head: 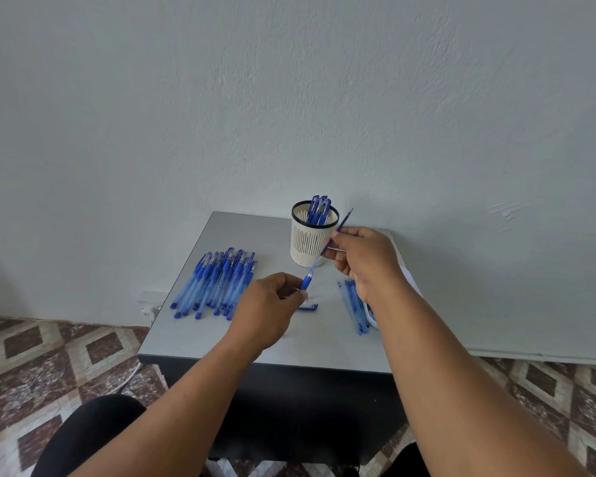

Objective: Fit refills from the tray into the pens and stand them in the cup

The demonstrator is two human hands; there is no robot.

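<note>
We are mid-fitting; our left hand pinches the pen over the table, our right hand pinches the refill, apparently entering it; next, seat it, then the cup.

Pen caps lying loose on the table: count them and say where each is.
1. A single loose blue pen cap lies on the grey table, just right of the left hand. Others may be hidden under the hands.
</note>
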